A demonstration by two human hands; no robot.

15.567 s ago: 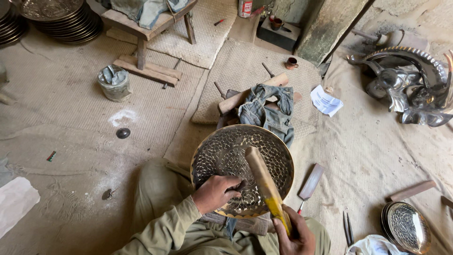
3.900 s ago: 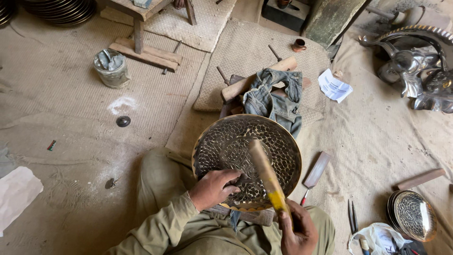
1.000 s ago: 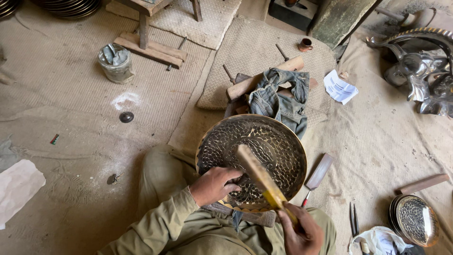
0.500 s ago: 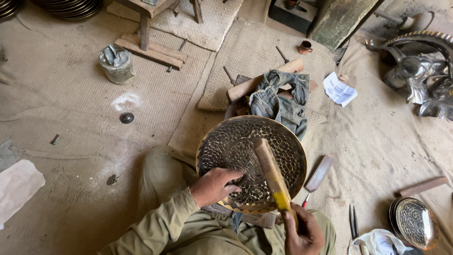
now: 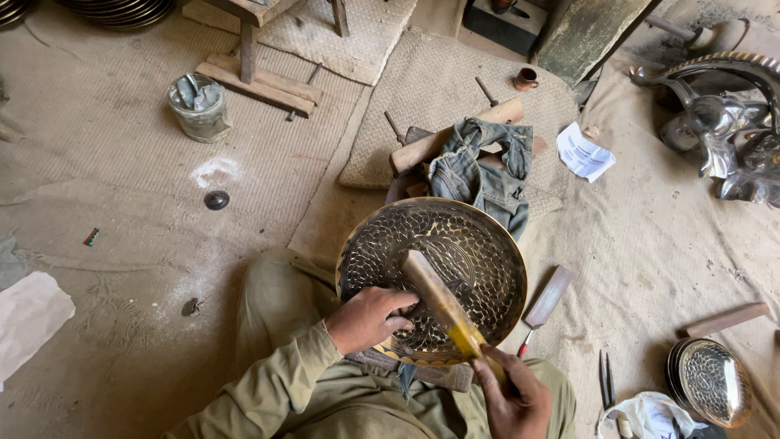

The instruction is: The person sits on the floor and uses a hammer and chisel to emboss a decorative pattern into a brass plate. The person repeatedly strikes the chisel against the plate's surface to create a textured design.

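Firmly, right hand (image 5: 512,398) grips wooden mallet (image 5: 443,305) over engraved plate (image 5: 479,244); left hand (image 5: 370,317) fingers press it.

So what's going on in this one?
A person sitting on the floor works on a large patterned metal plate resting on their lap. The left hand presses on the plate's near part, fingers by the middle. The right hand grips a wooden mallet by its yellow-banded handle, the head over the plate's centre. A folded pair of jeans lies just beyond the plate, a flat tool to its right, and a smaller plate further right.
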